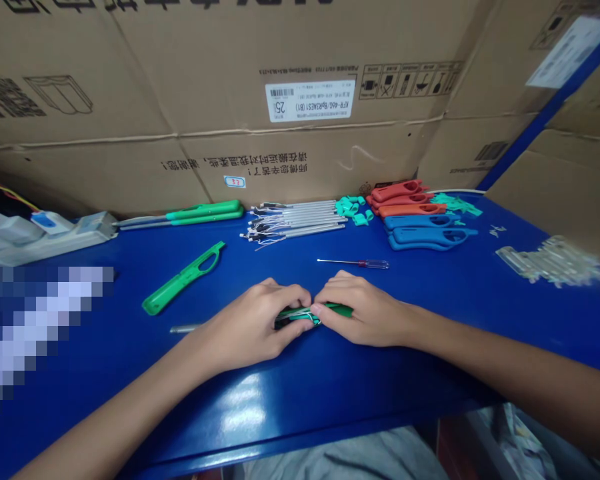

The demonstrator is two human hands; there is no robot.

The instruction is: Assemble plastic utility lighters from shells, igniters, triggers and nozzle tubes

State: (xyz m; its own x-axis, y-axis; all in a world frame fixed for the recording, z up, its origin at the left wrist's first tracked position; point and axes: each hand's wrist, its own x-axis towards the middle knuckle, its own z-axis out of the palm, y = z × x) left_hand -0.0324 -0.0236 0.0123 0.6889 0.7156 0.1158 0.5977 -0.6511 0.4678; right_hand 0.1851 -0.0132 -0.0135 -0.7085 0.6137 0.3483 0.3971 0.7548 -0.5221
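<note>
Both hands are low over the blue table, working on one green lighter casing half (pixel 344 310). My left hand (pixel 263 320) grips its left part, thumb in front and fingers behind. My right hand (pixel 363 310) closes on the right part, and its thumb presses near a thin white wire and a small teal piece. A metal tube (pixel 183 329) sticks out to the left from under my left hand. Much of the casing's inside is hidden by fingers. Another green casing half (pixel 185 279) lies to the left, and a screwdriver (pixel 363 264) with a clear handle lies behind my right hand.
Along the back lie green lighters (pixel 207 212), metal tubes with wires (pixel 310 219), teal plastic parts (pixel 353 207), red casings (pixel 397 192) and blue casings (pixel 425 237). Clear plastic pieces (pixel 550 261) lie at right, a power strip (pixel 85 233) at left. A cardboard wall (pixel 220 80) stands behind.
</note>
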